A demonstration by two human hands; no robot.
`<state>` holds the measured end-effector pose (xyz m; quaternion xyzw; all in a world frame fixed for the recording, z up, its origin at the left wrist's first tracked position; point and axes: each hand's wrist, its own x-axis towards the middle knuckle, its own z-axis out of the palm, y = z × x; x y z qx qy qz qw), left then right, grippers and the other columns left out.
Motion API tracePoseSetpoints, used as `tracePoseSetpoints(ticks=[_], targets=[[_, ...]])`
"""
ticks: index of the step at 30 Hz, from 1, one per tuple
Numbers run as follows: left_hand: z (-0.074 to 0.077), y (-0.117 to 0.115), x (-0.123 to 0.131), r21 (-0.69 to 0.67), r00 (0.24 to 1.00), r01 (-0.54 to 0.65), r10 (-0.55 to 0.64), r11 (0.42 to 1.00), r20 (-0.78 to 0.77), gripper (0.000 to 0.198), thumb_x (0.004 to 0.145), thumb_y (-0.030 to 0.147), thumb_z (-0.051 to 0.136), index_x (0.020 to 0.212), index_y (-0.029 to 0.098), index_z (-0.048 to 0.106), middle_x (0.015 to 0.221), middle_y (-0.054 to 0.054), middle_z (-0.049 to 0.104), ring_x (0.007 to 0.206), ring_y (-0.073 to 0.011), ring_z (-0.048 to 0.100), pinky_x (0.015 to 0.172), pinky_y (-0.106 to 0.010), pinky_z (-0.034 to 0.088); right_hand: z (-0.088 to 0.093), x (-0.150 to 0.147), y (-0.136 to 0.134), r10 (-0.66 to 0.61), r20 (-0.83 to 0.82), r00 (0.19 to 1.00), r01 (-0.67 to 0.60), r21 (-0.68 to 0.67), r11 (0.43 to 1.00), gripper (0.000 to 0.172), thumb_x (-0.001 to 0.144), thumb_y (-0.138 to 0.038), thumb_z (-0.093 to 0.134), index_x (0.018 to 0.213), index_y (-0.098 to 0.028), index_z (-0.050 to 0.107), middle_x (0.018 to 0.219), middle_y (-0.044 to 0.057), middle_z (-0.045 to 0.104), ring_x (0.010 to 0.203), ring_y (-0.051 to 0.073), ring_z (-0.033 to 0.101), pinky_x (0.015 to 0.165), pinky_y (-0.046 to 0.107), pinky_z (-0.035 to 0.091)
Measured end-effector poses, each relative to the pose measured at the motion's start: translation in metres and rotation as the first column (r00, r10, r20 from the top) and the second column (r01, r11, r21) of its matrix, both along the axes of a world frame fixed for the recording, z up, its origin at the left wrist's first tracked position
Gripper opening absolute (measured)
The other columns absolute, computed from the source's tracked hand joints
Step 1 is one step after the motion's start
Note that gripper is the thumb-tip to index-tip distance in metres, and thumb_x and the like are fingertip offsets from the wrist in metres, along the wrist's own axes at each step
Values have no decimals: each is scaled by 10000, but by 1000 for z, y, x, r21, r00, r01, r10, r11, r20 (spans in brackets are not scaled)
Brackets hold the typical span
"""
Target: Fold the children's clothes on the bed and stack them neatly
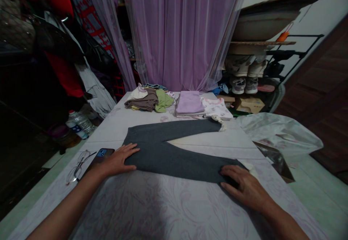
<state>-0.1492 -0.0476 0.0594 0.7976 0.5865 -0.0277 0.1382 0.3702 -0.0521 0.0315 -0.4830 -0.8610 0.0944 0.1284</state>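
A pair of dark grey trousers [160, 156] lies spread on the table, waist to the left and legs to the right. Pale ruffled trim [219, 121] shows at the far leg's end; something whitish also shows at the near cuff. My left hand [122, 159] rests flat on the waist end, fingers spread. At the near leg's end, my right hand [243, 184] touches the cloth with bent fingers, thumb apart from them. Left of my left hand are a dark phone [102, 155] and a pair of glasses [77, 167].
Along the table's [190, 203] far edge sit a loose pile of clothes [144, 100], a folded purple stack [190, 103] and a folded white printed garment [216, 108]. Bottles [81, 122] stand left on the floor. A shoe rack [252, 77], plastic bag [282, 133] and box are right.
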Motion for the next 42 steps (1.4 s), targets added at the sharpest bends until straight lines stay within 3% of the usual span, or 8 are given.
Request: tracePoseSetpoints(ticks=[7,15,22,26,29,35,39,42], targets=[[8,-16,-2,-29,989,-28,23,999,-147,778,681,102,535,1436,272,454,1558,-43,361,1442,-249,306,1184,-461,244,-21,17,-2,8,162,987,-35,164,986,578,689,-78,458,1218,-201,656,1230,92,673,1104,241,640,942,399,525],[-8,-10,-3,66,991,-47,55,997,-120,699,668,51,488,1333,252,561,1458,-46,511,1368,-224,434,1166,-434,291,-25,24,2,-82,191,978,11,344,939,353,819,-161,428,1006,-204,724,970,83,752,856,231,713,760,351,578],[20,5,-17,92,976,-193,182,977,118,391,748,257,418,1077,246,628,1055,-22,716,976,-223,664,871,-321,487,42,35,41,-257,286,923,205,200,958,322,882,-306,420,1018,-228,702,917,74,756,806,237,710,695,319,524],[43,43,-23,64,946,-265,247,962,210,367,748,367,392,1050,251,566,897,31,696,818,-187,656,744,-267,476,90,19,106,-343,407,847,330,104,938,301,894,-405,450,947,-248,701,866,68,740,778,263,690,600,315,443],[47,84,-28,62,936,-300,281,952,214,388,752,440,381,1028,241,569,870,27,687,810,-191,654,724,-265,479,104,4,167,-359,426,830,360,81,929,295,873,-434,507,945,-231,709,892,88,732,824,262,677,641,309,436],[23,145,-31,55,926,-378,377,924,29,503,707,428,443,1113,202,636,1169,-68,693,1081,-235,638,935,-293,470,60,-12,241,-588,80,805,582,92,808,612,850,-431,570,1378,-130,497,1332,197,578,1180,296,569,912,362,454],[10,153,-36,-42,923,-383,384,923,33,634,715,586,438,1146,175,658,1277,-106,653,1184,-268,596,1015,-316,437,18,-10,247,-729,-100,677,693,-246,677,725,848,-582,529,1383,-95,486,1218,191,649,1107,292,622,886,370,491],[12,154,-41,-119,914,-396,403,911,46,671,643,663,487,1075,188,681,1191,-98,697,1124,-288,625,973,-328,463,5,-7,248,-728,-131,673,662,-332,672,600,794,-552,609,1230,-139,627,1099,150,703,1031,289,653,827,356,514]])
